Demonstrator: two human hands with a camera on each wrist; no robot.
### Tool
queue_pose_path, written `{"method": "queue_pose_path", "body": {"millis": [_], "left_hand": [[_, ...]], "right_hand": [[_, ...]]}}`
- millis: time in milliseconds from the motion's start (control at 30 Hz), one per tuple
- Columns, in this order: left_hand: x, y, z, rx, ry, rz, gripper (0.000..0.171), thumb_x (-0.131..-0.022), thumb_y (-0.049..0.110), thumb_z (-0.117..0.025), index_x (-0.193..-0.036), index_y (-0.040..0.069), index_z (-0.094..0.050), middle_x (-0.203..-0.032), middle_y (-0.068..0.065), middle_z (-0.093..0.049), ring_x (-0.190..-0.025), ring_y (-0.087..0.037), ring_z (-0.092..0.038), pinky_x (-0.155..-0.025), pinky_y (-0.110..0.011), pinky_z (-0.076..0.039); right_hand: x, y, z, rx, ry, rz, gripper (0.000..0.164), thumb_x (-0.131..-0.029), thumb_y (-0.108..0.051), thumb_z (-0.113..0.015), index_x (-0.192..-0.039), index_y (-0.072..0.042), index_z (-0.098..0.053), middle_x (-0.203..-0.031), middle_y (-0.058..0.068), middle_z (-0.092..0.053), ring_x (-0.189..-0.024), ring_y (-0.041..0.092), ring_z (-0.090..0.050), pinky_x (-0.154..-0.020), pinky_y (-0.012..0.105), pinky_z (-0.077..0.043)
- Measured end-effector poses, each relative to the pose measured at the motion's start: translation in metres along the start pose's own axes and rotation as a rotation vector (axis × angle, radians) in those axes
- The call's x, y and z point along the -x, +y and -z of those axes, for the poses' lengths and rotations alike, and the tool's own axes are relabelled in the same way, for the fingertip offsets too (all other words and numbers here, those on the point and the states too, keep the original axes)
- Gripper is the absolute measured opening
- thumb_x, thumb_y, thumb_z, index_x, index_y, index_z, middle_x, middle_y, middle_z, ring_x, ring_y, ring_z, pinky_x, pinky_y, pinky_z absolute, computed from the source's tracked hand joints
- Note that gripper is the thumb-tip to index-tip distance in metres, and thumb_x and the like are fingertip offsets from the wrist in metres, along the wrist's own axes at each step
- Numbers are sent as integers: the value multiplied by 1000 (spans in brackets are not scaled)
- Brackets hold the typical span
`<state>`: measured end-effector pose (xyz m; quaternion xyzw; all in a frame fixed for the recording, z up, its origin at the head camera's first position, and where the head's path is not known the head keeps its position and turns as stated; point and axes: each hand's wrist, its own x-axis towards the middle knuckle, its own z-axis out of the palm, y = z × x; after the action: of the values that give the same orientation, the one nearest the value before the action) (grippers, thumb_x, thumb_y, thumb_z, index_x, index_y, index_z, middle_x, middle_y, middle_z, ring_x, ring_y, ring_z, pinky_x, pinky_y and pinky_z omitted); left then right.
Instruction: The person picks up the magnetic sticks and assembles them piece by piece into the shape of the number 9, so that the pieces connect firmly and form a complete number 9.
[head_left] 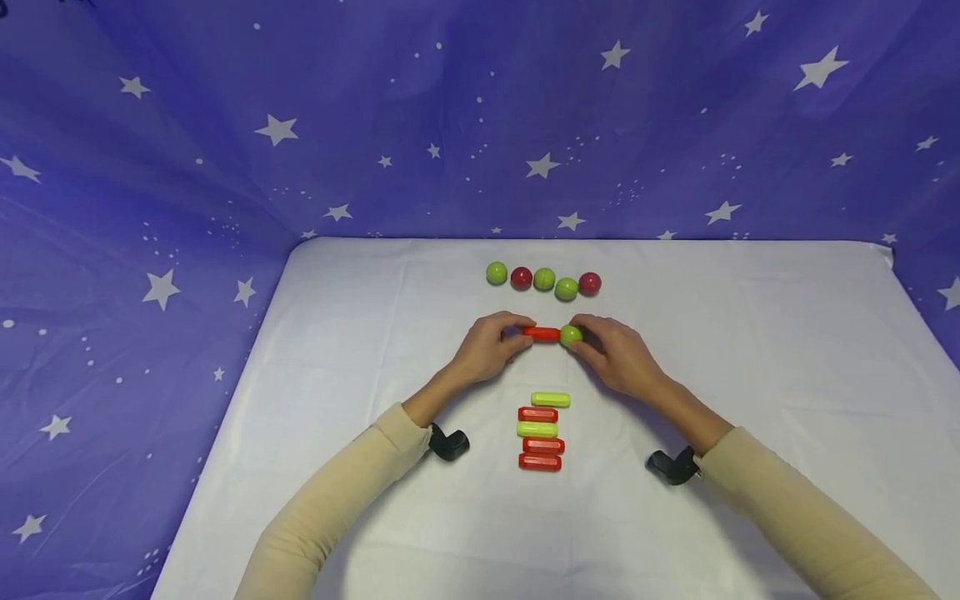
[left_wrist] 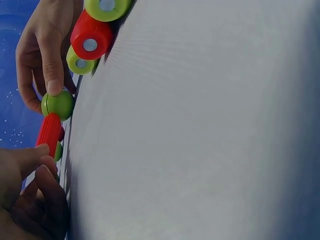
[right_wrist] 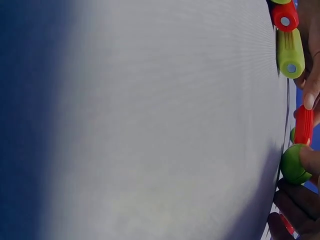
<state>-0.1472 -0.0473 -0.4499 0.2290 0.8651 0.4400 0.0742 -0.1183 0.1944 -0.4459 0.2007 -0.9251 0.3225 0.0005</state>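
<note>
Between both hands, a red rod [head_left: 545, 334] lies end to end with a green ball [head_left: 571, 336]. My left hand [head_left: 486, 348] pinches the rod's left end between thumb and fingers. With thumb and fingers, my right hand [head_left: 621, 357] grips the ball from the right. In the left wrist view, the ridged red rod [left_wrist: 48, 131] meets the round green ball [left_wrist: 61, 106] at its end. The right wrist view shows the same contact, with the right thumb on the green ball [right_wrist: 292, 165].
Behind the hands, a row holds green balls [head_left: 497, 272] and red balls [head_left: 521, 278]. Nearer the body, yellow-green rods [head_left: 537, 429] and red rods [head_left: 540, 462] lie stacked in a column, silvery discs in their ends. A white cloth [head_left: 337, 333] covers the table; a starry blue backdrop [head_left: 450, 108] stands behind.
</note>
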Motion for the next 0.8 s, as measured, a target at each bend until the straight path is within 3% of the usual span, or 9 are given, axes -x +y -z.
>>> {"method": "queue_pose_path", "body": {"millis": [400,800], "left_hand": [[-1,-1,-3,-7,-7,3,28,-93,14,-70,-120,7,-70,-105,-4,-67,-75,-15,-52,-68,-26,-42],[1,-2,0,69,3,24,29,-93,14,-70,-120,3,-68,-97,-5,-67,-51,-11,-51,-54,-26,-45]], "right_hand": [[1,1,2,1,3,10,32,-92,-14,-71,-121,-6,-63,-110,11,-67,-103,30,-61,-92,52,-44],[1,1,1,1,-6,14,33,-93,-14,-70,-123,-5,-62,-113,11,-67,-106,30,-60,-94,52,-44]]}}
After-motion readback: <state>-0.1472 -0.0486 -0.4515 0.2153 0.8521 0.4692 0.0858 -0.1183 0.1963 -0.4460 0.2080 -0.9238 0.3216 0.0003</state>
